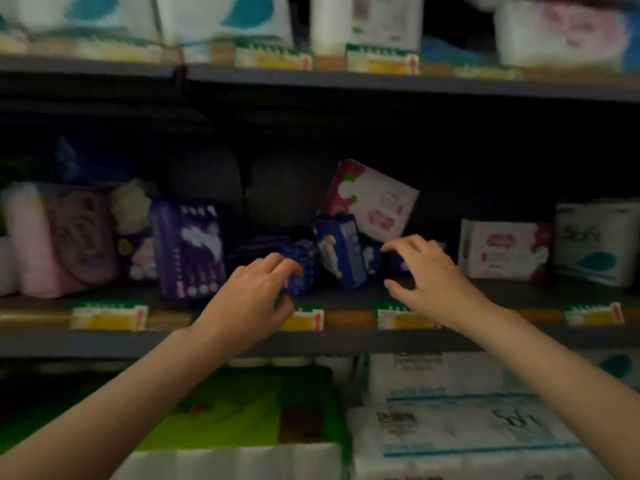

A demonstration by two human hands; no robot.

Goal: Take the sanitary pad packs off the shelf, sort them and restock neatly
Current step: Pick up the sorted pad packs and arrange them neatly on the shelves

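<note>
Several sanitary pad packs lie jumbled on the dim middle shelf (349, 337). My left hand (252, 296) grips a small dark blue pack (300, 268) near the shelf's front edge. A taller blue pack (341, 252) leans just right of it, and a white-and-pink pack (372, 199) tilts behind. My right hand (424, 275) hovers with curved, spread fingers over another small blue pack (398, 263), mostly hidden by the hand. A purple pack (188, 247) stands upright to the left.
Pink soft packs (59, 240) fill the shelf's left end. A white-and-pink box (504, 249) and a white-and-teal pack (594, 242) stand at the right. Price tags (109, 317) line the shelf edge. Bulk paper packs (460, 434) and a green pack (242, 407) sit below.
</note>
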